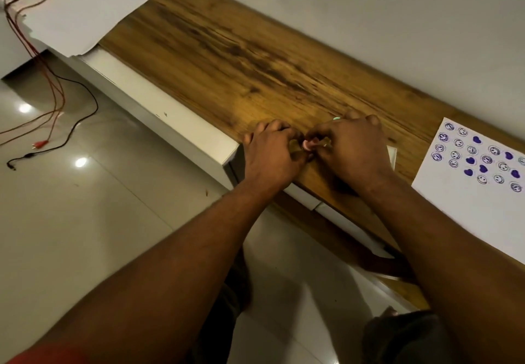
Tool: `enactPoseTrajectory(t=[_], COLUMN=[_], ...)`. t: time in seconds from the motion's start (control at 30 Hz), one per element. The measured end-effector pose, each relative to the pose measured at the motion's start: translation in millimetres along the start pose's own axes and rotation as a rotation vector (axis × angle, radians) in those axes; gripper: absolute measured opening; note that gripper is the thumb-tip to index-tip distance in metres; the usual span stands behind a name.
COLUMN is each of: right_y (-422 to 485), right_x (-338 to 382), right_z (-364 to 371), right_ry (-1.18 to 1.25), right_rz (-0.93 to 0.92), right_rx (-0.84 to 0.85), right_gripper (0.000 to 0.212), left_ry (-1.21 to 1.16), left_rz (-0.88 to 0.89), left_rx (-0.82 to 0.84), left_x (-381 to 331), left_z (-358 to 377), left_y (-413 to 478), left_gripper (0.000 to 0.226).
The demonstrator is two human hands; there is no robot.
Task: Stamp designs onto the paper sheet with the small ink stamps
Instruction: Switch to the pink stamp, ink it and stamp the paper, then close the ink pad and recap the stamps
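Both hands brought together at the front edge of the brown wood-grain tabletop (227, 59): left hand (271, 155) curled with knuckles up, right hand (353, 150) curled opposite, fingertips of both closed on a small pink round-ended ink stamp (307, 144) pinched between them. Probably capping, uncapping or swapping the stamp rather than printing, judging by the joined grip; exact hold hidden by the fingers. A speck of pale green (337, 119) peeking out above the right knuckles, too small to identify. Well apart to the right, lying flat on the same top, white paper sheet (454, 193) already carrying rows of purple smiley rings and solid purple hearts, with bare space left at its near side. Next move, by this reading: free the printing face, carry the stamp right and press straight down on a blank patch. Farther off, loose white sheets (85, 8) at the far left end, red and black cables (56, 91) trailing over glossy floor tiles.
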State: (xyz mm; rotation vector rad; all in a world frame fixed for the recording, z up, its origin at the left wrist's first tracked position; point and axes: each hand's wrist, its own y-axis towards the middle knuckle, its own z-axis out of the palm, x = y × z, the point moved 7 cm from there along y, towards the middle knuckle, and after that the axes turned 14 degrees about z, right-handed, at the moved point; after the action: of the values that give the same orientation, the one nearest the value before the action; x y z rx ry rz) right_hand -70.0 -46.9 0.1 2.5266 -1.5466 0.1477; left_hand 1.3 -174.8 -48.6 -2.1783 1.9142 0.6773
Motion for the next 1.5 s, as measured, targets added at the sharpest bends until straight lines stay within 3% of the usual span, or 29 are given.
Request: enactPoseTrajectory(t=[0.47,0.63,0.77,0.93,1.0,1.13,1.2,1.33,1.5], right_y=[-1,-3,-6,-5,-2,-5,-11,-14,-12], right_x=[15,12,7,-50,-89,-144,-150,-148,-148], right_z=[6,5,-16,-57,-54,-15,-6,0,4], right_ry=[-0.225,-0.106,0.039,0.395,0.427,0.311,0.267,0.232,0.208], right_rz=[-0.071,-0.044,-0.065,0.055,0.184,0.342,0.302,0.225,0.218], right_rx=[0.024,0.046,0.004,-0.118,-0.067,0.214,0.25,0.254,0.245], right_gripper=[0.024,0.029,0.048,0.032,0.035,0.061,0.059,0.052,0.052], left_ry=[0.041,0.043,0.029,-0.048,-0.081,-0.049,-0.016,-0.006,-0.019], left_rz=[0.015,0.01,0.017,0.007,0.05,0.279,0.393,0.472,0.317], left_rx=[0.011,0.017,0.023,-0.028,-0.107,-0.264,-0.23,-0.009,0.085], left_x=[-5,-4,-2,1,-7,-38,-53,-72,-73], left_z=[0,0,-2,-16,-26,-41,-34,-1,26], left_y=[0,0,-1,-5,-7,-23,-33,-48,-51], left_gripper=[0.045,0.046,0.046,0.049,0.046,0.039,0.039,0.041,0.045])
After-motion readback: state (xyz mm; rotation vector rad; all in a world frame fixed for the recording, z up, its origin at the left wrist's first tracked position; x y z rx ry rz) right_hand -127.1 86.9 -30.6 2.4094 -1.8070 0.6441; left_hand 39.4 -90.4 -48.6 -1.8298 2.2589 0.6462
